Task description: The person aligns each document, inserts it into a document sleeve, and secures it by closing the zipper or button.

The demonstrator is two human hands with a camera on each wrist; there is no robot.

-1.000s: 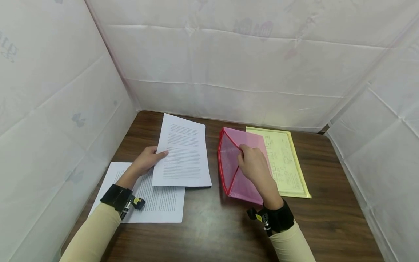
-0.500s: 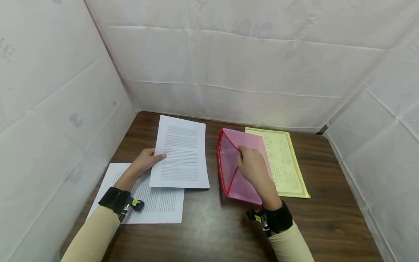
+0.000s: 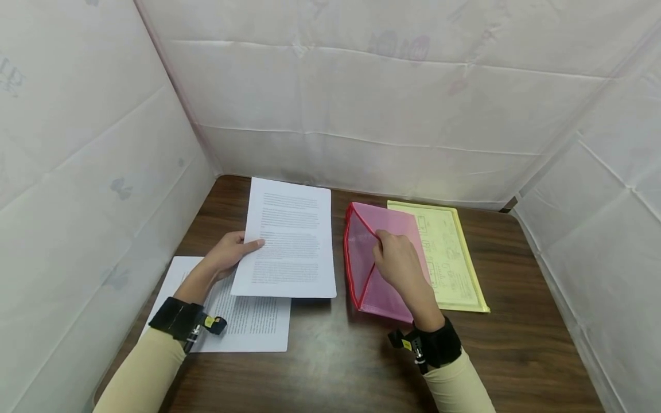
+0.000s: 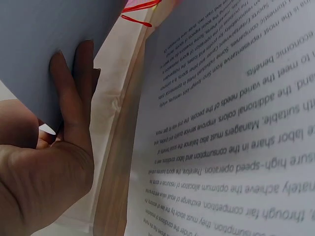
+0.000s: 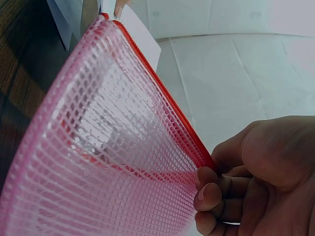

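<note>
Pink mesh pouch (image 3: 372, 269), red zipper, held open

Printed sheet (image 4: 231, 123) under left hand (image 4: 44, 162), seen upside down: "consumption operation", "labor share in", "optimum allocation of resources", "economic benefits". Yellow folder (image 3: 449, 252) beside right hand (image 3: 400, 267): print unreadable.

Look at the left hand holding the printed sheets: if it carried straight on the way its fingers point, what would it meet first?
Most likely the pink mesh pouch, whose open side the right hand pinches; the left hand points rightward toward it, though depth is uncertain.
</note>
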